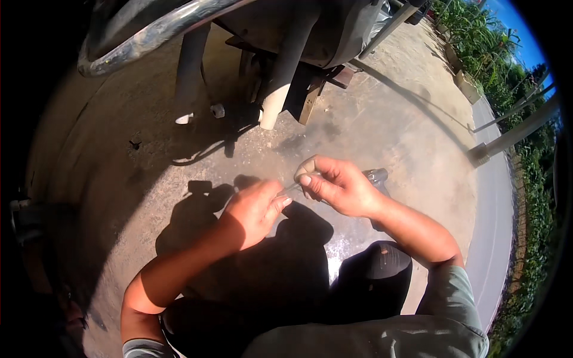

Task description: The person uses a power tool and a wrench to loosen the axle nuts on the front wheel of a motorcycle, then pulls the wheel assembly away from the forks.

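My left hand (253,209) is closed, its thumb and fingers pinched together over the concrete ground. Just to its right and slightly farther off, my right hand (341,186) is also closed, thumb pressed against a curled forefinger. A thin, dark, wire-like piece (292,188) runs between the two sets of fingertips, and both hands grip it. Its ends are hidden in the fingers, so I cannot tell its exact kind. Both hands are in sunlight, in front of my bent knees.
Ahead stands a dark machine body with a bent metal tube (161,33) and a downward pipe with a pale end (274,107). A dark object (377,175) lies beyond my right wrist. A grey post (507,140) and green plants (483,53) line the right side.
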### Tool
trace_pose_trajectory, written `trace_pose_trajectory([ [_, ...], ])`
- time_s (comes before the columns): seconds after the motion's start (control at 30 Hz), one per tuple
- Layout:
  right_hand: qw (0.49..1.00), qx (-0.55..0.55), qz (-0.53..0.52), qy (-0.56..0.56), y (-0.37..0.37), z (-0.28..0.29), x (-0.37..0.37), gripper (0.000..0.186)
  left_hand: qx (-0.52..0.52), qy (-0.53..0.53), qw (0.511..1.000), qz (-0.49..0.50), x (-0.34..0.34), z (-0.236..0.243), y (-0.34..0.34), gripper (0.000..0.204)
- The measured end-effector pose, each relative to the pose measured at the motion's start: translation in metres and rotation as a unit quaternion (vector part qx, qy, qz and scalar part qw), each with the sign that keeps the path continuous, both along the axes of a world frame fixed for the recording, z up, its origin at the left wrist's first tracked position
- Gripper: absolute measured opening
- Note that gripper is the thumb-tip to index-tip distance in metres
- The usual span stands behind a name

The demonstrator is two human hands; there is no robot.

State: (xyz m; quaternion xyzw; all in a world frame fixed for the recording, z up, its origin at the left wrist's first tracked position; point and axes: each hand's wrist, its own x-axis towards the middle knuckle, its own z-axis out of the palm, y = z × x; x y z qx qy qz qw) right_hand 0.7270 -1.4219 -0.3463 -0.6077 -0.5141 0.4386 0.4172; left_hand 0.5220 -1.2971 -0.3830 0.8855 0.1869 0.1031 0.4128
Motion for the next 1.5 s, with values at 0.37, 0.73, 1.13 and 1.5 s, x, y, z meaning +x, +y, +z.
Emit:
trace_pose_trajectory([
  [0.37,0.976,0.004,-0.19,-0.111,-0.144,-0.171,0.115,0.046,-0.188,0.114,0.972,-0.083,0.11,-0.085,-0.059,0.018],
  [0.73,0.743,-0.046,0.047,-0.666,-0.119,-0.293,0.246,0.023,-0.404,0.226,0.875,0.139,0.082,-0.099,-0.054,0.024],
  [1.13,0.805,0.049,0.145,-0.573,-0.113,-0.294,0.253,0.023,-0.379,0.128,0.898,0.183,0.06,-0.086,-0.062,0.015],
  [1.5,0.821,0.11,0.069,-0.556,-0.119,-0.293,0.26,0.035,-0.363,0.159,0.903,0.166,0.073,-0.084,-0.062,0.016],
])
